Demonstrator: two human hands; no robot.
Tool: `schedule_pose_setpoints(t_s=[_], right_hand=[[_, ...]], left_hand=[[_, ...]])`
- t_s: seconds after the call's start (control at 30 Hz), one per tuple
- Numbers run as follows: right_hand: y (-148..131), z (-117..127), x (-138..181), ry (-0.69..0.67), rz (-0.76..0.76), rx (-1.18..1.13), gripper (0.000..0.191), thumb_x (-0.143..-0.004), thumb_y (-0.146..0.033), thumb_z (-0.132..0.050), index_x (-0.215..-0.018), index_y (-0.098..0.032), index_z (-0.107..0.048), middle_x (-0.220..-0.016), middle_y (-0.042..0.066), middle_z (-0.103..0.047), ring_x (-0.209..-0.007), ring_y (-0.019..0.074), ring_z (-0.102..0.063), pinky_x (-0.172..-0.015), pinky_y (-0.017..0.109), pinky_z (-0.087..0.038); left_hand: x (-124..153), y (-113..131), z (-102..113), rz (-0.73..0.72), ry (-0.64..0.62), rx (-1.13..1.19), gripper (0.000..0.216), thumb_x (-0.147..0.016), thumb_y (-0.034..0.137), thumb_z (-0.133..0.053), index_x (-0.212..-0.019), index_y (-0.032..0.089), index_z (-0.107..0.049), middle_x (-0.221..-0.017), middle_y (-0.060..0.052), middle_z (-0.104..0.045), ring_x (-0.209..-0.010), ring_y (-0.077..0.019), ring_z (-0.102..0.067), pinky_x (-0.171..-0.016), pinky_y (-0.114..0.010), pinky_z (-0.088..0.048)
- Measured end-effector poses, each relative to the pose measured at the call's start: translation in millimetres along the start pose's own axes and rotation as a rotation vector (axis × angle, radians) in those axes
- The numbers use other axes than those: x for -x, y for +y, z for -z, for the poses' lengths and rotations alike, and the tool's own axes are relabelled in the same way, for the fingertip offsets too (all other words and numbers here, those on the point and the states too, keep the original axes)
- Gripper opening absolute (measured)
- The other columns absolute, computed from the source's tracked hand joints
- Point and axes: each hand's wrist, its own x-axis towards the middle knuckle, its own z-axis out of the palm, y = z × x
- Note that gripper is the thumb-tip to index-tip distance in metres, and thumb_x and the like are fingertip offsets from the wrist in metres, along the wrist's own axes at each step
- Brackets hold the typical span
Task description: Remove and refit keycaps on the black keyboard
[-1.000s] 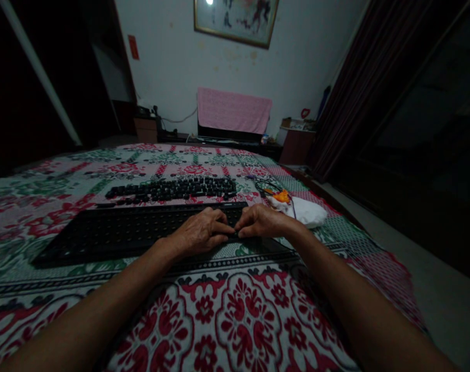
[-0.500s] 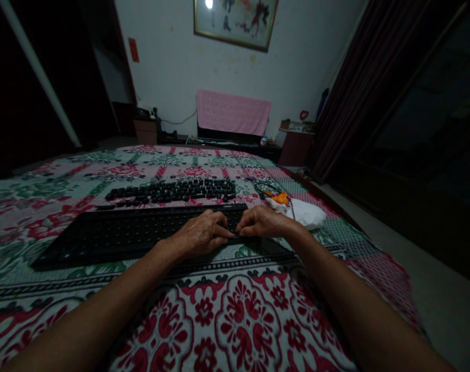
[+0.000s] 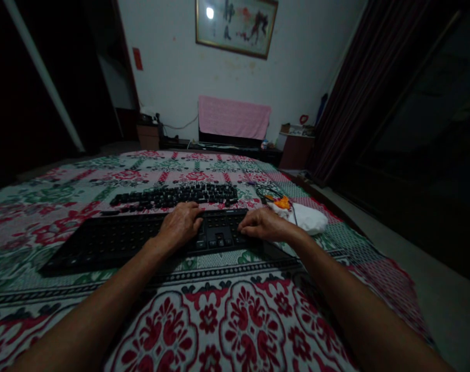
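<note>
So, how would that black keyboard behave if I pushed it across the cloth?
The keyboard would probably move as one stiff piece, since its long frame looks straight. Lying flat and wide, it seems unlikely to roll or tip. The patterned cloth beneath might drag or bunch, as it looks like soft fabric.
</note>
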Motion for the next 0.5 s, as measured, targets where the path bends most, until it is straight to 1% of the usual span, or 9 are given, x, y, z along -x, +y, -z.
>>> schedule_pose_setpoints(t_s=[0.07,0.13,0.17,0.23,0.37,0.5], right_hand=[[7.0,-0.5,-7.4,0.125,-0.024,0.055,0.023,-0.075,-0.022,-0.050,-0.087,-0.017,-0.069,-0.079,0.002,-0.067,-0.070,0.0122,-0.058,-0.063,0.021,-0.040],[15.4,-1.3,-19.6,0.200,-0.085,0.107,0.022,-0.074,-0.023,-0.050,-0.086,-0.019,-0.069,-0.078,0.001,-0.067,-0.069,0.0126,-0.058,-0.061,0.021,-0.039],[19.5,-1.9,-27.1,0.251,-0.117,0.126,0.022,-0.074,-0.023,-0.051,-0.087,-0.019,-0.069,-0.081,0.002,-0.067,-0.071,0.0131,-0.058,-0.062,0.021,-0.039],[26.5,-2.9,-43.7,0.295,-0.159,0.159,0.023,-0.074,-0.024,-0.051,-0.089,-0.020,-0.069,-0.084,0.002,-0.068,-0.075,0.0138,-0.059,-0.065,0.021,-0.040],[33.7,-3.4,-75.0,0.291,-0.221,0.272,0.025,-0.073,-0.022,-0.051,-0.091,-0.021,-0.069,-0.087,0.002,-0.068,-0.079,0.0154,-0.059,-0.069,0.022,-0.040],[32.7,-1.2,-94.0,0.194,-0.243,0.384,0.029,-0.069,-0.024,-0.054,-0.094,-0.021,-0.068,-0.083,0.003,-0.068,-0.077,0.0168,-0.059,-0.068,0.023,-0.040]], left_hand=[[1.2,-4.4,-3.3,0.027,-0.035,-0.003,0.035,-0.078,0.031,-0.043,-0.109,0.021,-0.057,-0.113,-0.006,-0.056,-0.107,-0.0206,-0.047,-0.091,-0.033,-0.038],[1.8,-6.1,-5.4,0.041,-0.054,0.001,0.035,-0.078,0.031,-0.043,-0.110,0.022,-0.055,-0.111,-0.006,-0.057,-0.105,-0.0202,-0.048,-0.090,-0.033,-0.039],[1.8,-6.4,-5.9,0.044,-0.058,-0.001,0.034,-0.078,0.031,-0.044,-0.109,0.022,-0.055,-0.110,-0.006,-0.058,-0.105,-0.0203,-0.049,-0.089,-0.033,-0.039],[1.6,-6.2,-6.1,0.046,-0.060,-0.011,0.032,-0.078,0.031,-0.043,-0.106,0.023,-0.056,-0.109,-0.006,-0.058,-0.104,-0.0209,-0.048,-0.088,-0.033,-0.040],[1.6,-5.3,-5.0,0.044,-0.058,-0.016,0.031,-0.079,0.032,-0.042,-0.104,0.022,-0.057,-0.107,-0.007,-0.058,-0.105,-0.0217,-0.048,-0.087,-0.033,-0.041],[2.4,-4.3,-3.1,0.046,-0.055,-0.013,0.032,-0.079,0.031,-0.042,-0.105,0.021,-0.056,-0.107,-0.008,-0.058,-0.103,-0.0224,-0.048,-0.086,-0.034,-0.041]])
